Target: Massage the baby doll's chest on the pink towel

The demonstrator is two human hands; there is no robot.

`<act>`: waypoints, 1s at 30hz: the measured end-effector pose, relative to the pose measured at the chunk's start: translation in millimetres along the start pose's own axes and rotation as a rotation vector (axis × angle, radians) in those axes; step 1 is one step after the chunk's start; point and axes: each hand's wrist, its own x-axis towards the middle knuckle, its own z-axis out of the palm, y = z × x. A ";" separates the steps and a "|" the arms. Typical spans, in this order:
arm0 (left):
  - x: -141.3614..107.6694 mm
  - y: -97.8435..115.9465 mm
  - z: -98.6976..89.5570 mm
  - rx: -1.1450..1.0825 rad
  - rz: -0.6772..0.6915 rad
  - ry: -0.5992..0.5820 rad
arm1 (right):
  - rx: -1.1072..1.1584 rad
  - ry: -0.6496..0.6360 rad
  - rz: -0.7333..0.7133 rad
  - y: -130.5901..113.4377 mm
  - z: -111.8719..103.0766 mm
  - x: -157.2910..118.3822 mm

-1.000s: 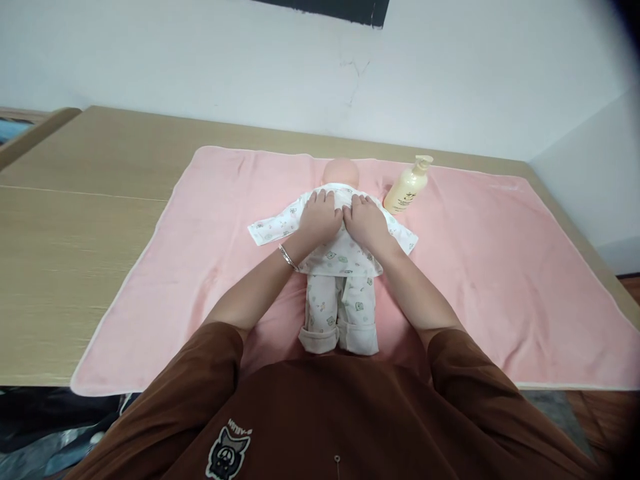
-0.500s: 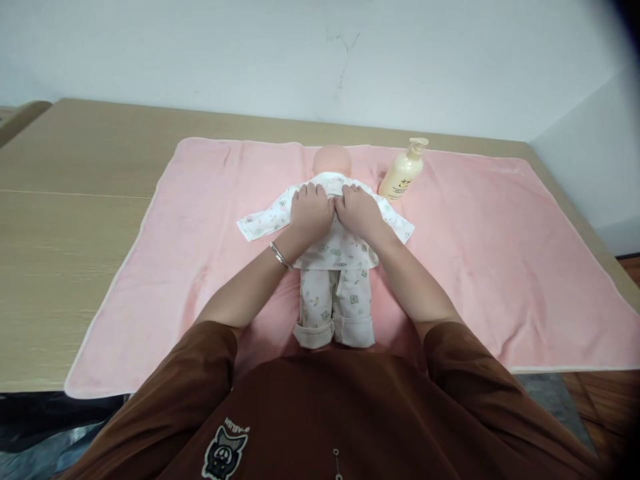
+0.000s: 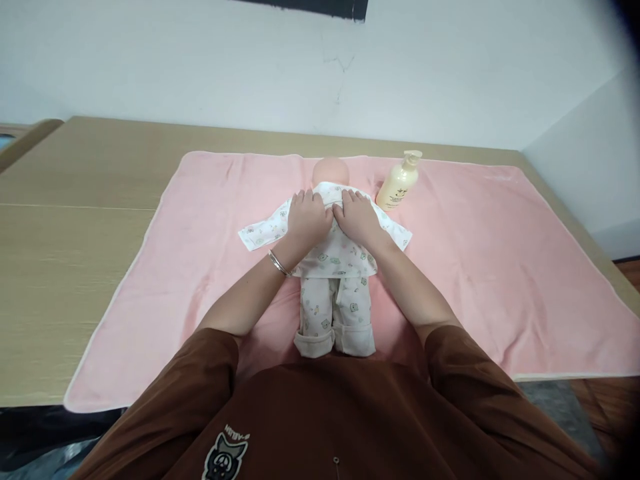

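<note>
A baby doll point(image 3: 331, 171) lies face down on a pink blanket point(image 3: 200, 200), its bald head toward the wall. It wears a white printed shirt point(image 3: 335, 257) with its sleeves spread, and matching trousers point(image 3: 353, 307) with rolled cuffs. My left hand point(image 3: 309, 217) rests flat on the left side of the doll's upper back, fingers pointing to the head. On the right side of the back, my right hand point(image 3: 359, 217) lies the same way. The thumbs point toward each other near the spine. Both palms hide part of the shirt.
A cream pump bottle point(image 3: 399, 181) stands on the blanket, right of the doll's head. The wooden table point(image 3: 65, 267) shows to the left and behind the blanket. A white wall point(image 3: 225, 73) rises at the back, with a dark panel point(image 3: 325, 5) at the top.
Both hands stay on the doll's upper back; their fingers have flattened and straightened, and the thumbs lie a little farther apart. The view has tilted slightly upward, showing the dark panel.
</note>
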 end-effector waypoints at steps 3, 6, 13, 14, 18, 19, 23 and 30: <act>4.3 -2.2 2.1 -0.015 -0.006 -0.044 | -0.045 -0.014 -0.007 -9.4 -8.0 -11.0; 9.3 -6.9 6.4 -0.040 0.004 -0.028 | -0.091 -0.048 -0.025 -17.3 -18.0 -21.0; 5.9 -12.1 17.8 -0.079 0.038 -0.053 | 0.139 0.066 -0.020 -11.2 -8.8 -8.0; 3.6 -11.0 18.8 -0.083 0.035 -0.044 | 0.149 0.071 -0.011 -8.9 -4.9 -4.5; -2.5 -6.5 18.3 -0.085 0.000 -0.049 | 0.132 0.041 0.065 -0.5 5.8 3.8; -2.3 -6.3 17.3 -0.078 -0.006 -0.054 | 0.130 0.031 0.080 1.3 6.4 4.5; 3.8 -10.6 14.0 -0.056 -0.030 -0.062 | 0.130 -0.001 0.081 5.8 4.5 5.7; 10.6 -17.7 17.1 -0.071 -0.035 -0.095 | 0.078 0.028 0.013 8.9 4.1 8.3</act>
